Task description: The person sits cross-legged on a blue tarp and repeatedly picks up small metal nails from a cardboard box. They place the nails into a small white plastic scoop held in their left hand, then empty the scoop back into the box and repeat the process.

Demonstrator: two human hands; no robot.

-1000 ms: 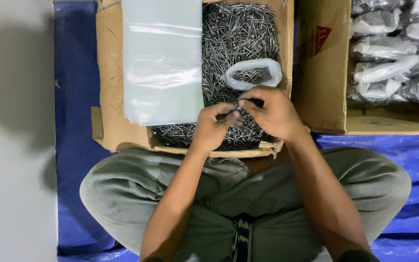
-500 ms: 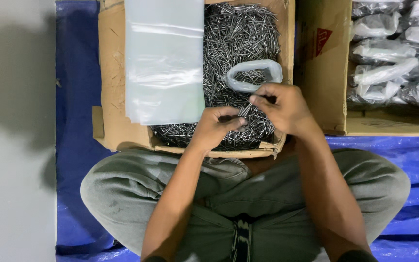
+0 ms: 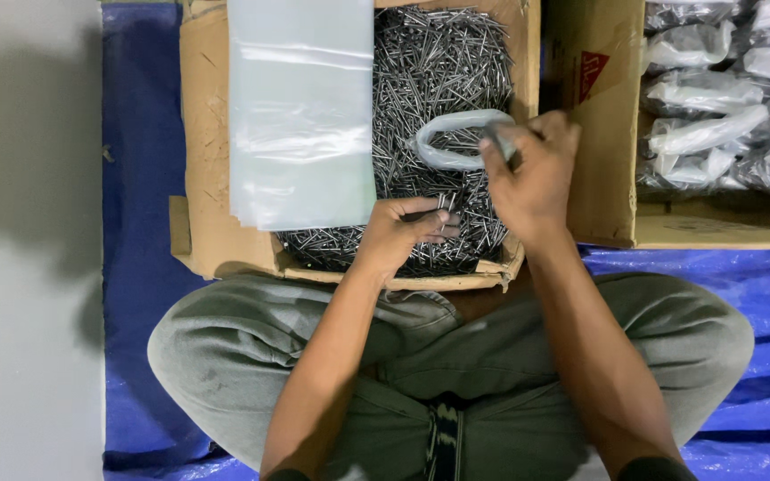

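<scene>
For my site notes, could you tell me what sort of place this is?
Probably an informal packing spot on a floor: a cardboard box of loose nails, a stack of clear plastic bags and a second box of filled bags, all on a blue tarp.

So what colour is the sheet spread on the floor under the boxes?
Blue: the sheet shows clearly in the head view, beside the nail box.

Grey floor; blue tarp on it, two cardboard boxes atop.
</scene>
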